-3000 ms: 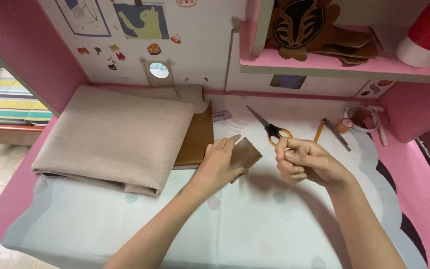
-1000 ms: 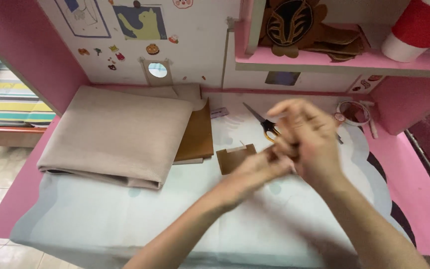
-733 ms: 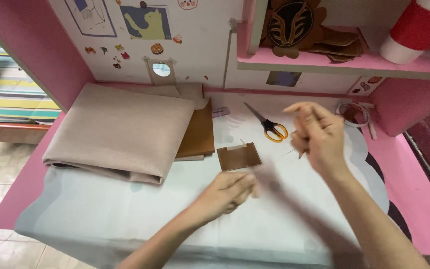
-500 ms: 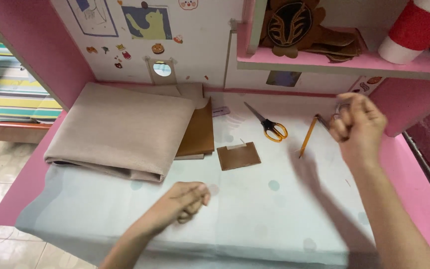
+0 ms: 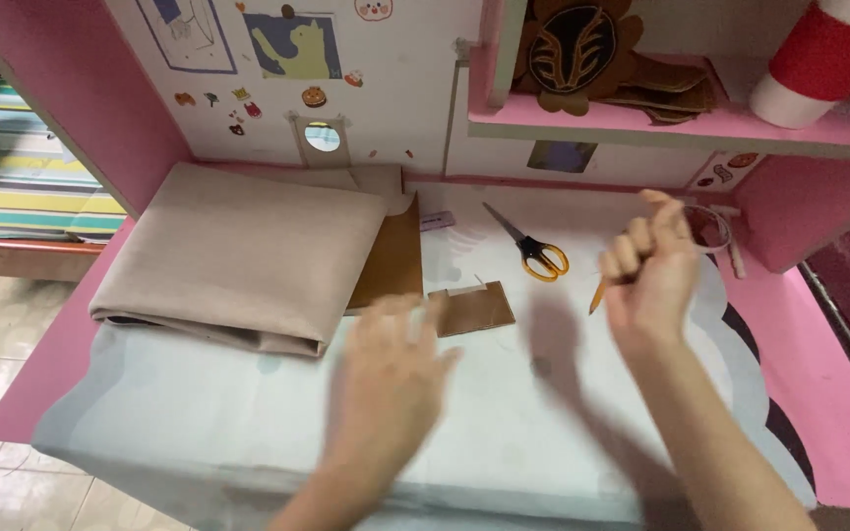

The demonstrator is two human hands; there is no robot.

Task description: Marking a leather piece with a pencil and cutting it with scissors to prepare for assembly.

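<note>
A small brown cardboard piece [image 5: 472, 307] lies flat on the pale desk mat [image 5: 543, 433]. My left hand [image 5: 391, 379], blurred by motion, hovers with fingers spread just below and left of that piece, holding nothing. My right hand [image 5: 653, 270] is raised over the mat's right side with its fingers curled in a fist; whether anything thin is pinched in it I cannot tell. A pencil [image 5: 597, 295] lies just left of that hand, and orange-handled scissors [image 5: 533, 248] lie behind the cardboard piece.
A folded beige cloth [image 5: 243, 256] covers the left of the desk, over a larger brown sheet [image 5: 394, 261]. A pink shelf [image 5: 681, 123] with a brown mask and a red-and-white cup overhangs the back right. A tape roll [image 5: 708, 224] sits at the right wall.
The hands came apart from in front of me. My right hand pulled out to the right and stayed raised; my left dropped low, then came up toward the cardboard piece, which stayed on the mat.
</note>
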